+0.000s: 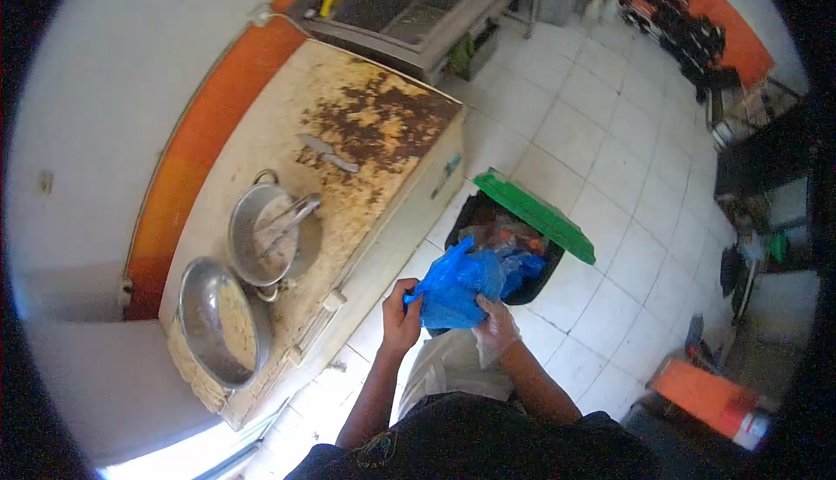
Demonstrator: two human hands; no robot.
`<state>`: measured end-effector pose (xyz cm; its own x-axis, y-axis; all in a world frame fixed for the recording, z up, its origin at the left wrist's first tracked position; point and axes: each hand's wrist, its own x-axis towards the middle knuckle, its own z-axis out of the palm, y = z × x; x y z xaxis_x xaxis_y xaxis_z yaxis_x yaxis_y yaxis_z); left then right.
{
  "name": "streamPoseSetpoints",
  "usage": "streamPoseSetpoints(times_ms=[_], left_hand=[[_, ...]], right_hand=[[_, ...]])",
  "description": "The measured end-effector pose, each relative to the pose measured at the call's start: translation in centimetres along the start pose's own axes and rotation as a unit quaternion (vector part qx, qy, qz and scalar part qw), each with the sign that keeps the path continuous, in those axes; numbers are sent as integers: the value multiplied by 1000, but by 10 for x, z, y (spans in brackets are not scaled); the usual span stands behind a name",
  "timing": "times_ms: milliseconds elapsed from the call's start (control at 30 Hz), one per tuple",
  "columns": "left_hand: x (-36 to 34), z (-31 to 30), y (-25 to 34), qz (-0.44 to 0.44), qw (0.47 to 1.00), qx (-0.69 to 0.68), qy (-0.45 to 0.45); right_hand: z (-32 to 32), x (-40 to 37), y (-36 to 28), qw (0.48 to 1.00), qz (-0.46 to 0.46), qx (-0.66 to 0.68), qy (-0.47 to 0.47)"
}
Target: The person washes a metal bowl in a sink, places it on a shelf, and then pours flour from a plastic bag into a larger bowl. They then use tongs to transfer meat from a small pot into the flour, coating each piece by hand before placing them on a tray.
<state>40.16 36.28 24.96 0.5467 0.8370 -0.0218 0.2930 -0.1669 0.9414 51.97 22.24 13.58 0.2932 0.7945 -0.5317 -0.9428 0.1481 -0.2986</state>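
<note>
A crumpled blue plastic bag (pixel 453 293) hangs between my two hands in front of my body. My left hand (pixel 401 314), bare, is closed on the bag's left edge. On the right side, my right hand (pixel 496 327) wears a clear plastic glove and grips the bag's lower right part. Just beyond the bag is a black trash bin (pixel 461 226) holding plastic bags and other waste, with more blue plastic near its right side. Its green lid (pixel 540 219) is tipped back along the far edge. The bag hides part of the bin's near rim.
A worn, stained chest top (pixel 348 210) on the left bears a knife (pixel 327 152), a metal pot (pixel 252 210) with utensils and a large metal bowl (pixel 196 323). A metal sink (pixel 418 23) stands behind it. White floor tiles (pixel 601 166) run right, toward an orange object (pixel 705 393).
</note>
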Motion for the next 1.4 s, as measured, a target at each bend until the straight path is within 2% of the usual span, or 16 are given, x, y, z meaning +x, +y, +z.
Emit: streamPoseSetpoints(times_ms=[67,167,233,300,467,533,733,867,1033,1067,1200,1233,1267,1300,1367,1400], left_hand=[[-7,-30,33,0,999,-46,1],[-23,-77,70,79,995,-32,42],[-38,-115,89,66,995,-63,46],[-53,-153,108,143,987,-15,76],[-87,-251,140,121,985,18,122],[-96,-293,143,126,978,32,161],[-121,-407,134,152,954,52,253],[-122,-463,104,134,945,59,291],[-123,-521,47,88,913,92,388],[-128,-527,36,79,910,93,397],[-140,-554,5,13,903,91,420],[-139,-560,0,17,905,85,418],[-138,-561,2,17,903,87,421],[-139,-560,4,3,912,92,399],[-138,-562,9,-15,920,98,380],[-137,-563,10,-3,930,78,359]], right_hand=[[33,-7,4,996,-11,-58,-71],[87,-21,19,993,7,19,-116],[113,-25,38,980,36,6,-198],[145,-36,64,973,69,12,-219],[199,-30,163,939,178,38,-291],[237,-23,200,922,152,18,-356],[330,-23,294,888,274,161,-331],[368,-1,346,880,314,157,-319],[369,36,382,892,271,20,-361],[365,42,380,882,325,37,-339],[361,66,374,878,336,-11,-341],[358,74,371,877,259,-176,-365],[362,80,368,846,174,-336,-375],[367,88,362,844,178,-337,-377],[383,89,343,729,146,-492,-453],[386,96,341,729,151,-491,-452]])
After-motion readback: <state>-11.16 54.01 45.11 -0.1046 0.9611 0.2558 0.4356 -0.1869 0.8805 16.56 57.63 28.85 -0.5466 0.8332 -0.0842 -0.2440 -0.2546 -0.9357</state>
